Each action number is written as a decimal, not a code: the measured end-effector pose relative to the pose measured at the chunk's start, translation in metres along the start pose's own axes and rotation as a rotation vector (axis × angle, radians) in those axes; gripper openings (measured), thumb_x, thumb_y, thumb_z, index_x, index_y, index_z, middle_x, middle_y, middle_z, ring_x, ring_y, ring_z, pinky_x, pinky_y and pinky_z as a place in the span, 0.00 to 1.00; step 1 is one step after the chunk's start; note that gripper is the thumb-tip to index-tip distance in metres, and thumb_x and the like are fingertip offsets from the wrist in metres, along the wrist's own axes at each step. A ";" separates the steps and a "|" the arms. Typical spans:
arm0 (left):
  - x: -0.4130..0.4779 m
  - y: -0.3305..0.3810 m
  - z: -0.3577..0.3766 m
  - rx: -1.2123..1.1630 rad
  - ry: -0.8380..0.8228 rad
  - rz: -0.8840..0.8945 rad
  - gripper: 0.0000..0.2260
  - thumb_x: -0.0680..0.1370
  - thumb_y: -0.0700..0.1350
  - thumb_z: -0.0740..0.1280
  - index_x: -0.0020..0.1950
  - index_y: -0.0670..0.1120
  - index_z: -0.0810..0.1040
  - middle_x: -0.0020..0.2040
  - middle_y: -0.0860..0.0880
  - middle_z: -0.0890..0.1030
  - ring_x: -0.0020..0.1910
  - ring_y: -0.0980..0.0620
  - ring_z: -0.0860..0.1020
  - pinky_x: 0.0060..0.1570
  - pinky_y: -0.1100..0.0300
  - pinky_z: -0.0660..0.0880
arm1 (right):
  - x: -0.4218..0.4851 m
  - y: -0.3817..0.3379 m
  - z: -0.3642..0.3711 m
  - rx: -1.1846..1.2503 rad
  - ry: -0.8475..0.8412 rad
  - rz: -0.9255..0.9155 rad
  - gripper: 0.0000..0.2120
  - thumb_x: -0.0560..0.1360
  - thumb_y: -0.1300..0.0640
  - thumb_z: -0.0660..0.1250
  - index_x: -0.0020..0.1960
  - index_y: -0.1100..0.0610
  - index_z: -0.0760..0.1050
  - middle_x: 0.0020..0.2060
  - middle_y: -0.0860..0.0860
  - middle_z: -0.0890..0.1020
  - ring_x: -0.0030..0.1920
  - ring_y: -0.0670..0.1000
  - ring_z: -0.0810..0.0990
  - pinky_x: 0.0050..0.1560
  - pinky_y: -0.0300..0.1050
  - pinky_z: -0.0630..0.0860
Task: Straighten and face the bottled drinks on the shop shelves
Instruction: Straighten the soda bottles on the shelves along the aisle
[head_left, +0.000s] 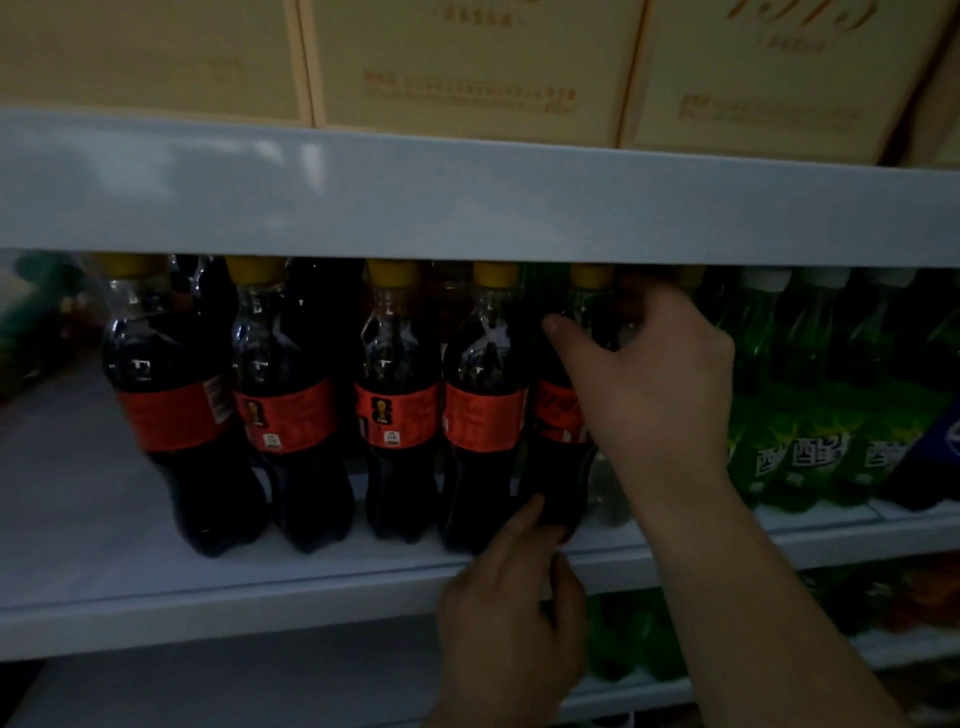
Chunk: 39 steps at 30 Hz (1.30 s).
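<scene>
The shelf (104, 545) crosses the middle of the frame and carries a row of dark cola bottles (291, 415) with yellow caps and red labels. Four of them stand side by side from the left of the frame to the centre, close together, and more dark bottles stand behind them. The fifth cola bottle (556, 457) is just right of the centre, at the front edge of the shelf, touching its neighbour on the left. Its top leans a little to the right of the frame.

The right hand (654, 379) comes in from the lower right and is clamped on the upper part of this fifth cola bottle: the thumb lies across the shoulder of the bottle and the fingers go around behind the neck. The left hand (514, 608) is at the lower centre, in front of the shelf edge. Its forefinger touches the base of the same bottle and the thumb sits just beside it. I cannot tell if this hand really grips the base or only touches it.

To the right of the hands stands a group of green bottles (800, 415) with pale caps. The picture is dark and a little blurred. Above, on the white upper shelf (467, 197), stand tan cardboard boxes (467, 62).
</scene>
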<state>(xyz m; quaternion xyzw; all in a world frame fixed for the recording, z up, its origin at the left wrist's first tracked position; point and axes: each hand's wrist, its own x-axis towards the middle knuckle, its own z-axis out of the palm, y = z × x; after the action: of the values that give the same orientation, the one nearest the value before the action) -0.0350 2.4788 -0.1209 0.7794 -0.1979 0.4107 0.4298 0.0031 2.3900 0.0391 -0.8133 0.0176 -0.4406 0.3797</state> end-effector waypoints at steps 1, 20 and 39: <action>0.003 -0.003 -0.003 0.009 0.061 0.003 0.10 0.73 0.46 0.66 0.53 0.48 0.82 0.59 0.53 0.79 0.49 0.59 0.79 0.45 0.66 0.77 | 0.002 0.001 -0.002 0.045 -0.024 0.009 0.12 0.67 0.44 0.74 0.43 0.46 0.73 0.34 0.34 0.72 0.36 0.31 0.74 0.31 0.22 0.67; 0.034 0.004 -0.009 0.399 0.241 -0.453 0.27 0.65 0.51 0.77 0.61 0.45 0.75 0.48 0.46 0.82 0.47 0.44 0.80 0.42 0.55 0.74 | 0.011 0.021 -0.013 0.376 -0.253 0.046 0.21 0.70 0.51 0.73 0.62 0.53 0.76 0.47 0.38 0.77 0.52 0.40 0.77 0.56 0.41 0.75; 0.022 0.003 -0.009 0.454 0.126 -0.536 0.26 0.67 0.51 0.77 0.61 0.47 0.74 0.50 0.49 0.80 0.48 0.47 0.79 0.40 0.58 0.71 | -0.011 -0.020 0.005 0.332 -0.465 -0.118 0.08 0.78 0.54 0.60 0.56 0.51 0.72 0.45 0.46 0.79 0.43 0.44 0.78 0.42 0.43 0.77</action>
<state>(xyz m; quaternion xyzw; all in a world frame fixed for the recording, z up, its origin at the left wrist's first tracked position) -0.0284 2.4859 -0.0993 0.8525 0.1366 0.3640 0.3493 -0.0065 2.4115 0.0422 -0.8187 -0.1896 -0.2604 0.4753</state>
